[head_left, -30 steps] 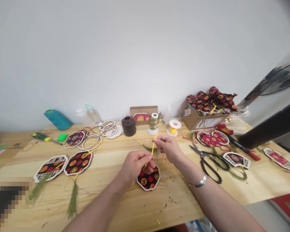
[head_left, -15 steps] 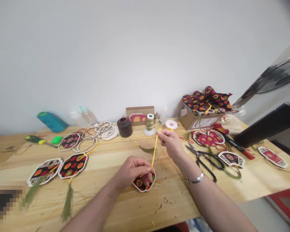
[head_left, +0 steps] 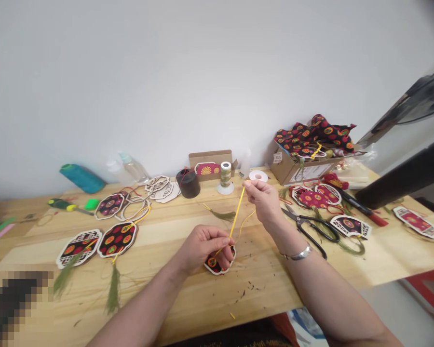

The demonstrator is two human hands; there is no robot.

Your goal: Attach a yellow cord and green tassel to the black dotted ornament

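A yellow cord (head_left: pixel 237 212) runs taut and slanting between my two hands. My left hand (head_left: pixel 211 245) pinches its lower end, just above a patterned ornament (head_left: pixel 212 263) with a pale scalloped frame on the table. The fingers partly cover that ornament. My right hand (head_left: pixel 261 196), with a silver bracelet at the wrist, pinches the cord's upper end. More yellow cord (head_left: pixel 243 225) curves loosely below my right hand. A green tassel (head_left: pixel 222 215) with a yellow loop lies behind the cord, and black-handled scissors (head_left: pixel 313 226) lie right of my right hand.
Finished-looking ornaments with tassels (head_left: pixel 118 239) lie at left, near a teal thread cone (head_left: pixel 82 178) and a screwdriver (head_left: pixel 63 205). Along the back stand a black spool (head_left: pixel 188 184), a green thread spool (head_left: pixel 225 174) and a cardboard box (head_left: pixel 292 169) of patterned fabric. A black post (head_left: pixel 401 173) leans at right.
My right hand has moved slightly with the cord's upper end, and the cord stays stretched. The whole view has shifted a little; both hands keep their pinch.
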